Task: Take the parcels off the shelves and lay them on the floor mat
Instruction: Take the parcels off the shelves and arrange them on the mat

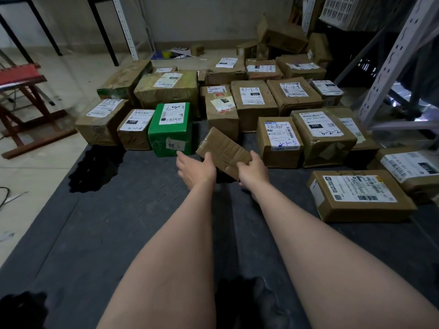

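Observation:
A flat brown cardboard parcel (224, 151) is held tilted just above the dark grey floor mat (123, 222), in the gap between a green box (172, 128) and a brown box marked 5-1-2 (280, 141). My right hand (253, 170) grips its near right corner. My left hand (196, 169) touches its left edge with the fingers spread. Several labelled parcels lie in rows on the mat behind it, and a flat one (358, 194) lies at the right.
A grey metal shelf upright (394, 58) rises at the right with a white crate (354, 10) above. A red-topped wooden stool (26, 96) stands on the tiled floor at the left. Black feet (249, 302) show at the bottom edge.

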